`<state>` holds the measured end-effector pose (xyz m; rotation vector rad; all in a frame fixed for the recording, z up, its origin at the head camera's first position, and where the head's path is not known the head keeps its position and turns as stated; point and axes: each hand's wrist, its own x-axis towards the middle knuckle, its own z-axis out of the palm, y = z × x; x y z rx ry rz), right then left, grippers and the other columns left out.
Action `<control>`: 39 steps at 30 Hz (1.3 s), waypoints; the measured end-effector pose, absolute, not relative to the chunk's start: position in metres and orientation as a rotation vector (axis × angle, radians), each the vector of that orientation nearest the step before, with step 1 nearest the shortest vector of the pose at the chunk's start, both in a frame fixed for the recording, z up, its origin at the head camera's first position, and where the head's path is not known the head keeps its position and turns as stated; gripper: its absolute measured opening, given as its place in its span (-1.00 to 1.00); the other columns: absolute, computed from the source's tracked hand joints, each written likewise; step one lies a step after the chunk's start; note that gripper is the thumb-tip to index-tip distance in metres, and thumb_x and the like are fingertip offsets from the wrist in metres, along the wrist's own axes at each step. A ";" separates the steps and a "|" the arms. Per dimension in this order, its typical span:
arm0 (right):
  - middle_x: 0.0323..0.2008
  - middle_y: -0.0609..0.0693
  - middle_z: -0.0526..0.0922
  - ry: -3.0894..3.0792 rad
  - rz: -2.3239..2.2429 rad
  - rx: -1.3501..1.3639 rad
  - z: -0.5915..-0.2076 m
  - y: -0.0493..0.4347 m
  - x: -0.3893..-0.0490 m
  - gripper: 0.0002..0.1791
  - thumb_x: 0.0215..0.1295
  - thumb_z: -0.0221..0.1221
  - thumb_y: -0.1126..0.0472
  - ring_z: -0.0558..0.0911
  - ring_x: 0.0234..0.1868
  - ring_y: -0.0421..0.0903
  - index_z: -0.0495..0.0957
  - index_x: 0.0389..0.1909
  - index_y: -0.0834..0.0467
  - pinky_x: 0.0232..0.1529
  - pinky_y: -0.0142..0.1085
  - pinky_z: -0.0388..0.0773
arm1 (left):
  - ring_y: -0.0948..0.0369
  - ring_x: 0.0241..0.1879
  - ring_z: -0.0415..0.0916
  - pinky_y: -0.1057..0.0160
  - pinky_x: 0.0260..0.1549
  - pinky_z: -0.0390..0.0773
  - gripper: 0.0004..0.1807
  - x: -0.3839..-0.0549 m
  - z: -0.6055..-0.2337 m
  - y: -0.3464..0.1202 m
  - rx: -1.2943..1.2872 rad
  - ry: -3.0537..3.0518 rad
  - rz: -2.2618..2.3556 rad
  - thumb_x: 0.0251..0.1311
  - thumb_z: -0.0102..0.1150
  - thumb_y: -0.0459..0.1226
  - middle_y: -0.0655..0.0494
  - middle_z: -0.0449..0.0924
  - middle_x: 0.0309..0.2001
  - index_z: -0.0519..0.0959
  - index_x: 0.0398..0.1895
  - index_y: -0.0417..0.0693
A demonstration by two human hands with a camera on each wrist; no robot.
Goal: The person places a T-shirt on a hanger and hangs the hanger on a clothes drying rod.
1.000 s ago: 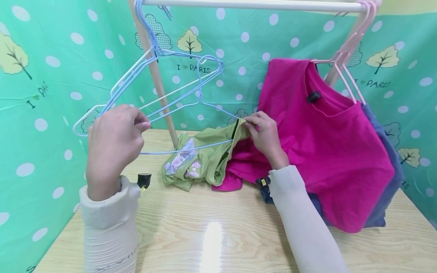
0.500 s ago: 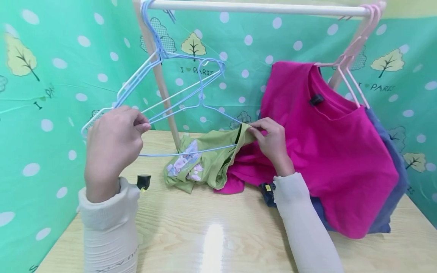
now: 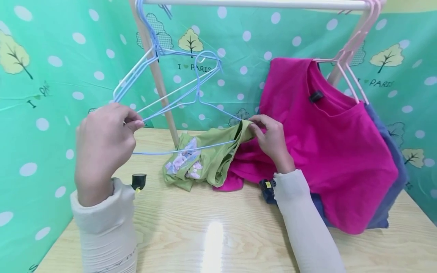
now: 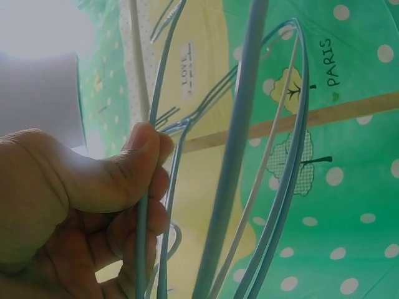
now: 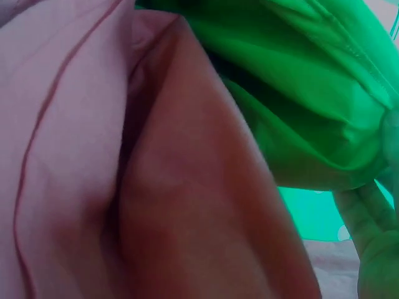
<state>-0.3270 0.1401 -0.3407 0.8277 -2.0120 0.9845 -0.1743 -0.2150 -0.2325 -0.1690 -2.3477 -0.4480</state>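
In the head view my left hand (image 3: 102, 148) pinches one end of a blue wire hanger (image 3: 182, 151). Thumb and fingers close on that wire (image 4: 142, 243) in the left wrist view. The hanger's other end reaches into the opening of a green shirt (image 3: 211, 149) with a printed picture, which lies partly on the table. My right hand (image 3: 269, 136) pinches the edge of this opening between thumb and fingers and lifts it. Green cloth (image 5: 318, 93) hangs from the fingers in the right wrist view. The hanger's far tip is hidden in the shirt.
A white rail (image 3: 256, 3) runs across the top, with several blue hangers (image 3: 155, 41) hung at its left. At the right, a magenta shirt (image 3: 327, 151) and a blue garment (image 3: 382, 204) hang on pink hangers (image 3: 351, 83). Below is a wooden table (image 3: 184, 235).
My left hand has shifted slightly left, and the hanger has moved slightly with it. My right hand keeps its pinch on the shirt's edge. The head view has tilted a little.
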 end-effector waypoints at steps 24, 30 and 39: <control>-0.32 0.18 0.72 -1.923 0.857 0.820 -0.331 0.132 -0.320 -0.90 0.26 0.39 0.36 0.61 -0.28 0.10 0.77 -0.27 0.35 -0.27 -0.21 0.52 | -0.09 -0.42 0.60 -0.09 -0.60 0.44 -0.97 -0.179 -0.237 -0.197 -0.230 -2.289 -0.398 0.23 0.35 -0.45 -0.07 0.68 -0.36 0.73 -0.37 -0.24; -0.33 0.21 0.70 -1.893 0.771 0.851 -0.326 0.127 -0.314 -0.88 0.28 0.38 0.35 0.59 -0.29 0.14 0.77 -0.25 0.36 -0.32 -0.15 0.55 | -0.07 -0.43 0.57 -0.06 -0.63 0.43 -0.95 -0.180 -0.239 -0.190 -0.261 -2.271 -0.389 0.25 0.36 -0.43 -0.09 0.66 -0.39 0.74 -0.36 -0.25; -0.29 0.20 0.67 -1.955 0.722 0.813 -0.321 0.128 -0.309 -0.89 0.33 0.33 0.38 0.58 -0.24 0.18 0.74 -0.20 0.34 -0.22 -0.06 0.56 | -0.05 -0.47 0.55 -0.02 -0.67 0.39 -0.96 -0.181 -0.240 -0.187 -0.281 -2.260 -0.380 0.21 0.38 -0.45 -0.05 0.64 -0.42 0.74 -0.39 -0.22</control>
